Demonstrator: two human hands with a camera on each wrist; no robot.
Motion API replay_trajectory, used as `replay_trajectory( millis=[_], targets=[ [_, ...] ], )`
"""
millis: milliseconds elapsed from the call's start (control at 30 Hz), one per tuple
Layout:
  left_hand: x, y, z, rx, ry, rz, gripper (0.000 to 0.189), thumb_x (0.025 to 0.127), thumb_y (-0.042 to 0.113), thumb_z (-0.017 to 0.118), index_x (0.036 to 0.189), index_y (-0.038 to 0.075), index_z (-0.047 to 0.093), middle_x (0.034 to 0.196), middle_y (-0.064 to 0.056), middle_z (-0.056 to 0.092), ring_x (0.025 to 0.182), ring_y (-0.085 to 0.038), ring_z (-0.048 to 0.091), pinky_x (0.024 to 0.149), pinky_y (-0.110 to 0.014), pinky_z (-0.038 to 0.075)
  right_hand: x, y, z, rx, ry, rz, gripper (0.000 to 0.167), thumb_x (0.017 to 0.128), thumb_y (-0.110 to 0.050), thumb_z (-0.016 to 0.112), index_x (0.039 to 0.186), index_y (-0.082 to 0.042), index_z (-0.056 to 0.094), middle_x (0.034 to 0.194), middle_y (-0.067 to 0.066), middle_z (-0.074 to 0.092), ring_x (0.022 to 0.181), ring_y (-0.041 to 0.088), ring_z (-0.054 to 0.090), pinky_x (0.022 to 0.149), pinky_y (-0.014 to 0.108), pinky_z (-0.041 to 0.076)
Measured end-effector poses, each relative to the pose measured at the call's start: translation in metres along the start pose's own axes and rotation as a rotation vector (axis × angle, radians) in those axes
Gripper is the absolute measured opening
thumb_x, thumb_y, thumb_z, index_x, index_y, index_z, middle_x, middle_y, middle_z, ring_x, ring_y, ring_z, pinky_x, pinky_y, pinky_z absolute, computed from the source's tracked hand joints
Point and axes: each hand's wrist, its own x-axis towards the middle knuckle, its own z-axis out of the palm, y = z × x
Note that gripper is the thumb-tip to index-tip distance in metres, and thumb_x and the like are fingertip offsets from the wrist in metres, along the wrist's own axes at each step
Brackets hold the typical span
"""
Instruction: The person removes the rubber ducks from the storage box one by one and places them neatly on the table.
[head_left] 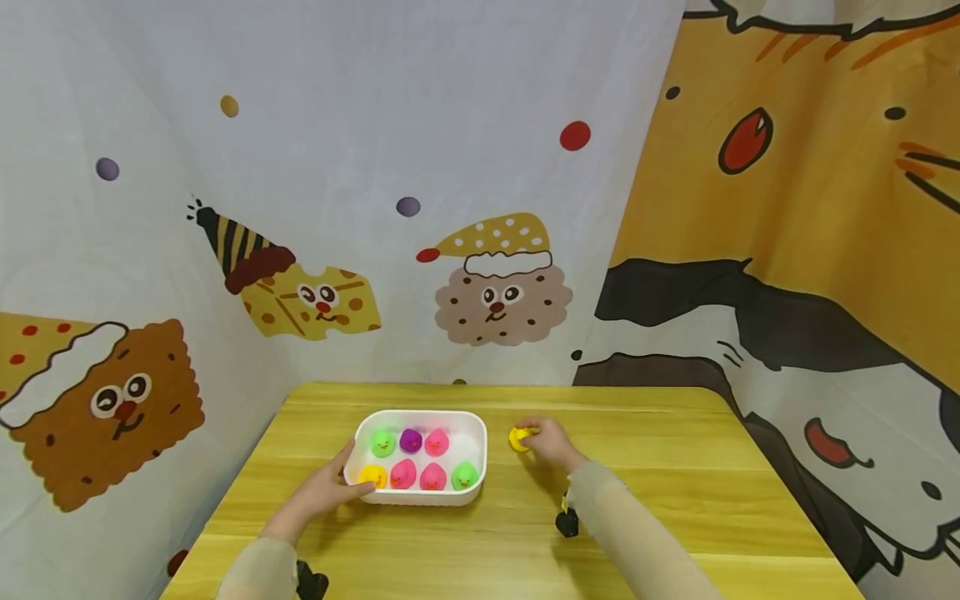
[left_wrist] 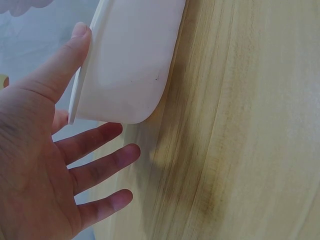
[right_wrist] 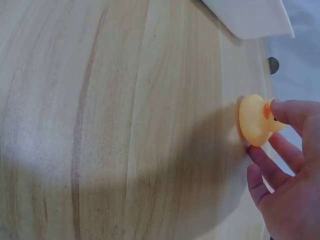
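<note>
Here's my right hand (head_left: pixel 553 443), pinching a yellow duck (right_wrist: pixel 254 120) on the worktop (head_left: pixel 480 558), just right of the white tray (head_left: pixel 420 500)! Over left, my left hand (head_left: pixel 324 490) spreads its fingers around the tray's corner, thumb on the rim; seven ducks (head_left: pixel 403 474) sit inside.

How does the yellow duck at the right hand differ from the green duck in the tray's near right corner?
The yellow duck is outside the white tray; the green duck sits inside. The right hand holds the yellow duck; no hand touches the green duck. Both are toy ducks.
</note>
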Motion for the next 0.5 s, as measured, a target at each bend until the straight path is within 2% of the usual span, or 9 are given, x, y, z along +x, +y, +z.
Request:
replay_trajectory(
  millis=[500],
  targets=[
    [-0.0026,0.0051,-0.0019,0.027,-0.001,0.014,0.105,0.081,0.048,0.076,0.154,0.003,0.014,0.148,-0.034,0.030,0.130,-0.053,0.033,0.101,-0.067,0.030,0.0032,0.0095,-0.0002,0.019,-0.026,0.004,0.031,0.089,0.001,0.064,0.120,0.005,0.064,0.121,0.019,0.063,0.104,0.033,0.061,0.081,0.037,0.055]
  ],
)
